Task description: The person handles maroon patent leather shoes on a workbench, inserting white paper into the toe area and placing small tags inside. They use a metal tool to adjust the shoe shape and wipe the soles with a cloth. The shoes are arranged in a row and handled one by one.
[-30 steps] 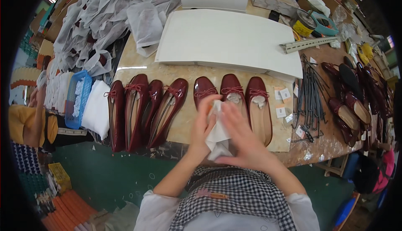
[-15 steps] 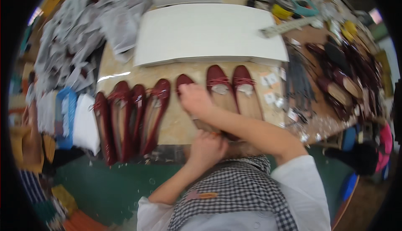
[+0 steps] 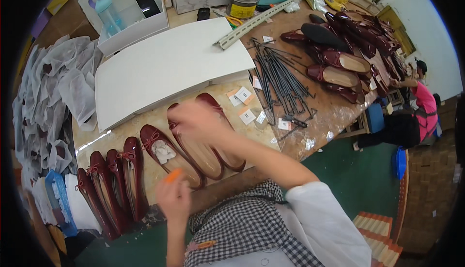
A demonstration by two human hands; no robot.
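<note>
My left hand (image 3: 174, 200) is closed around a small orange object (image 3: 173, 174), whose kind I cannot make out. It is just left of the heel of a dark red ballet flat (image 3: 151, 136) with a bow and crumpled paper in its toe. My right hand (image 3: 201, 122), smeared by motion, reaches over a second flat (image 3: 201, 159) and hides much of its toe. Whether its fingers hold anything does not show. A third flat (image 3: 207, 100) lies right beside that one, partly behind my hand. Farther left, several matching flats (image 3: 132, 146) stand in a slanted row.
A long white box (image 3: 169, 63) lies behind the shoes, a metal angle strip (image 3: 252, 24) across its corner. Black rods (image 3: 281, 78), small tags (image 3: 243, 95) and a heap of red flats (image 3: 339, 68) are to the right. Grey wrappings (image 3: 48, 87) pile up left. A person in pink (image 3: 426, 104) works beyond.
The view has swung to the right. My hands have come apart: the left has moved away with the orange object now plainly visible, and the right is over the neighbouring flats.
</note>
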